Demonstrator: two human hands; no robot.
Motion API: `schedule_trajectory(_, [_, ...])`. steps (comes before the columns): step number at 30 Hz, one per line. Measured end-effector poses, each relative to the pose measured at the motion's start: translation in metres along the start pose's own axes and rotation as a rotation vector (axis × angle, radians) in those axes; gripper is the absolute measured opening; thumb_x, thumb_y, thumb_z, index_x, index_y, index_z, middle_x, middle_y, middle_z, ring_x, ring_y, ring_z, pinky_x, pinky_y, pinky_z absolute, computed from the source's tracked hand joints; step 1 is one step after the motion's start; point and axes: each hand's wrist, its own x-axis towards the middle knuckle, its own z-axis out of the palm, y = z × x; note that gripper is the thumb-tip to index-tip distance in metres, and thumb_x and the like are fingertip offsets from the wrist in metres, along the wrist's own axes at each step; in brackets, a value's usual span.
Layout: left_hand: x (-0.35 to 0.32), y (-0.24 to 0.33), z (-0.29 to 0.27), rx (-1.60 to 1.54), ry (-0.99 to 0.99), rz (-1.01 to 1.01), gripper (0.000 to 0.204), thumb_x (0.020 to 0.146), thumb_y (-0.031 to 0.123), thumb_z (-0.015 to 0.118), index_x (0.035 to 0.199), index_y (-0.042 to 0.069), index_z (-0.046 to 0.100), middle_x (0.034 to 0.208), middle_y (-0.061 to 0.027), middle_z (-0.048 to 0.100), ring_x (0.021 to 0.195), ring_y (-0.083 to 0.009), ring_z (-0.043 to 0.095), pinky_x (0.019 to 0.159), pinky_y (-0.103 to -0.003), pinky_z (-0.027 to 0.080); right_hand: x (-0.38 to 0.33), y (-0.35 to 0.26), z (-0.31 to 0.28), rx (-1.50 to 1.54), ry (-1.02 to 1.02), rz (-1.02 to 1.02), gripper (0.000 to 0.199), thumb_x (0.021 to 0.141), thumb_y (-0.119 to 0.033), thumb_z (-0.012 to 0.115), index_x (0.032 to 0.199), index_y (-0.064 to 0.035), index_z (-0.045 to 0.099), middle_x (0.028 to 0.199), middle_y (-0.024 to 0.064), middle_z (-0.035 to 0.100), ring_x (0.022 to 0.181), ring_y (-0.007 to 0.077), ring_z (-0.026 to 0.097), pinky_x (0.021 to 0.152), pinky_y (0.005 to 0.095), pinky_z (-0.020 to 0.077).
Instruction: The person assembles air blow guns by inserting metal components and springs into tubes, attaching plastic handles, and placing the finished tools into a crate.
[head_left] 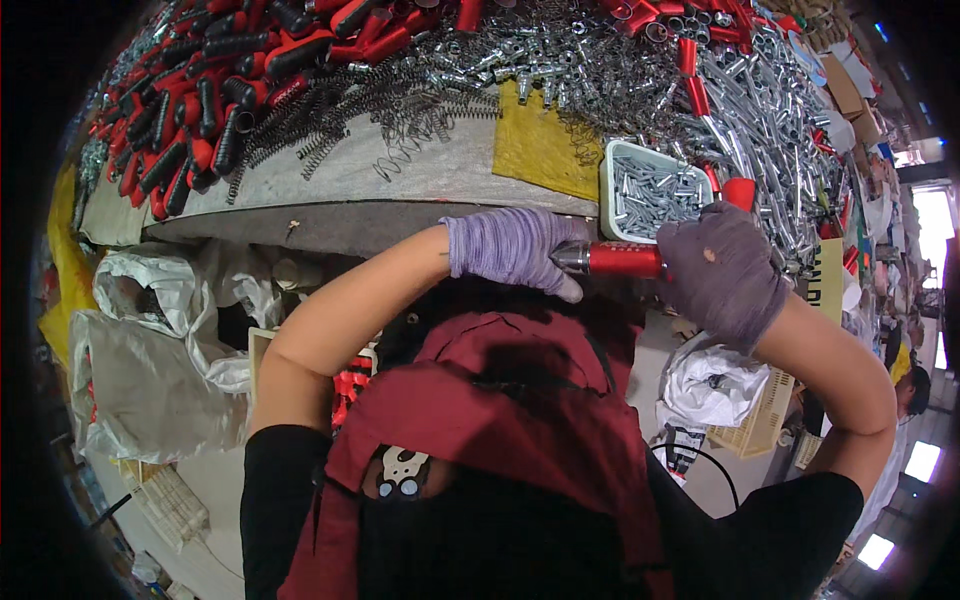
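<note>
A red metal tube (625, 260) with a shiny silver end lies level between my two gloved hands, in front of my chest. My left hand (512, 250), in a light purple glove, is closed around the silver end. My right hand (725, 272), in a darker, stained glove with a small hole, is wrapped round the tube's other end and hides it. A red piece (738, 192) sticks up above my right hand; whether it joins the tube cannot be told. Just beyond the right hand stands a whitish tray (606, 190) of small metal pins.
Red and black grips (200, 125) are heaped far left, with dark coil springs (320, 125) beside them. Silver fittings (540, 60) and long metal parts (770, 110) cover the far side. A yellow cloth (535, 150) lies mid-bench. White sacks (160, 370) and a yellow crate (755, 420) stand below.
</note>
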Motion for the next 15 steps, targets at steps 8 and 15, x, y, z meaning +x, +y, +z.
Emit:
schedule_trajectory(8, [0.003, 0.005, 0.013, -0.167, 0.028, 0.034, 0.053, 0.072, 0.041, 0.074, 0.107, 0.006, 0.057, 0.081, -0.007, 0.061, 0.074, -0.017, 0.058, 0.072, -0.032, 0.047, -0.006, 0.011, -0.013, -0.06, 0.131, -0.125, 0.024, 0.07, -0.025, 0.065, 0.079, -0.0049, 0.058, 0.067, 0.0122, 0.062, 0.073, 0.0305, 0.064, 0.066, 0.0423, 0.0476])
schedule_trajectory(15, [0.004, -0.003, 0.009, -0.038, 0.423, 0.014, 0.053, 0.07, 0.037, 0.077, 0.109, 0.007, 0.056, 0.089, -0.0101, 0.063, 0.083, -0.0203, 0.063, 0.076, -0.032, 0.048, -0.01, 0.047, -0.068, 0.673, -0.322, 0.027, 0.068, 0.064, -0.025, 0.075, 0.124, -0.0042, 0.048, 0.108, 0.0207, 0.058, 0.1, 0.0312, 0.06, 0.085, 0.0371, 0.0463])
